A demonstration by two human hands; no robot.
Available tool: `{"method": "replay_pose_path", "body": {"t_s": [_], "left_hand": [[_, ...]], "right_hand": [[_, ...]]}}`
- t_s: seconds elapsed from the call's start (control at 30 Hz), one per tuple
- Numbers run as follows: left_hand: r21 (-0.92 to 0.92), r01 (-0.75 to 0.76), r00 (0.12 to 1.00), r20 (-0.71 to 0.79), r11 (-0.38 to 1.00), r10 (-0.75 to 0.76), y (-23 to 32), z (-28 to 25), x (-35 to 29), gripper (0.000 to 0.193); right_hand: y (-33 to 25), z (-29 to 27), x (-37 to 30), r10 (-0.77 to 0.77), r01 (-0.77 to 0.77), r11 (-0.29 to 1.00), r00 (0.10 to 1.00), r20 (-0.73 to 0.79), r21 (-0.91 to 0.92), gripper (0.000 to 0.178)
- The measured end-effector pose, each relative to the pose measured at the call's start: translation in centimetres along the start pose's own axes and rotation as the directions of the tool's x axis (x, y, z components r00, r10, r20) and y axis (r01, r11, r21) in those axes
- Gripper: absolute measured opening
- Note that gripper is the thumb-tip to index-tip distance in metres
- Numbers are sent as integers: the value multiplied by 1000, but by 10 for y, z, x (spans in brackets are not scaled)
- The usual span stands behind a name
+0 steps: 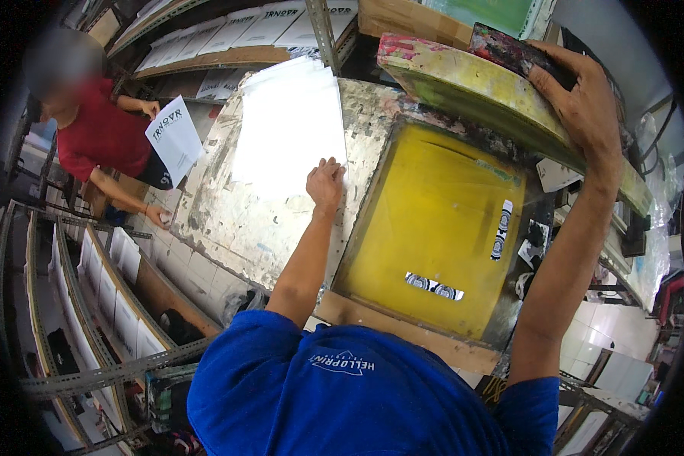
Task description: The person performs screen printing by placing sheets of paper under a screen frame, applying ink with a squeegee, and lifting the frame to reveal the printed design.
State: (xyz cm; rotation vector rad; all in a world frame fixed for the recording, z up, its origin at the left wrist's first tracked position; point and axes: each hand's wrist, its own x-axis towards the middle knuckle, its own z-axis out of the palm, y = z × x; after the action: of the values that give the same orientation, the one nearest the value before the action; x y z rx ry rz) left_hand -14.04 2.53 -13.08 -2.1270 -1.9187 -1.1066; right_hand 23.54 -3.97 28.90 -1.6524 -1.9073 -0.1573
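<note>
My left hand is at the near right corner of a loose stack of white paper sheets, its fingers curled closed at the paper's edge. My right hand is raised at the far right, wrapped round a dark, ink-stained block. That block sits against the top of a tilted, paint-stained frame, seen nearly edge-on. Below the frame lies a flat yellow panel with a dark border. Two patterned black-and-white strips, one upright and one crosswise, are on the panel.
A paint-spattered table bears the paper. At left, a person in a red shirt holds a printed white sheet. Racks with printed sheets stand behind, and slatted shelves at lower left. Clear plastic hangs at right.
</note>
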Motion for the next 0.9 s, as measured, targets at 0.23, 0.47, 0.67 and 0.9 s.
{"method": "replay_pose_path", "body": {"t_s": [0.23,0.47,0.67,0.9], "left_hand": [[-173,253,967,7,952,-255,24,-20,8,18],[-293,35,796,586,955,150,94,-69,-46,43],[-231,-310,687,616,922,385,112,-34,-88,58],[-421,-451,537,576,787,616,192,9,-98,61]], "right_hand": [[4,4,2,-26,27,999,999,-36,29,41],[6,2,-1,-10,11,999,1000,-18,30,37],[-36,-11,-4,36,-36,999,998,-45,6,35],[-24,-10,2,-13,18,996,999,-52,92,36]]}}
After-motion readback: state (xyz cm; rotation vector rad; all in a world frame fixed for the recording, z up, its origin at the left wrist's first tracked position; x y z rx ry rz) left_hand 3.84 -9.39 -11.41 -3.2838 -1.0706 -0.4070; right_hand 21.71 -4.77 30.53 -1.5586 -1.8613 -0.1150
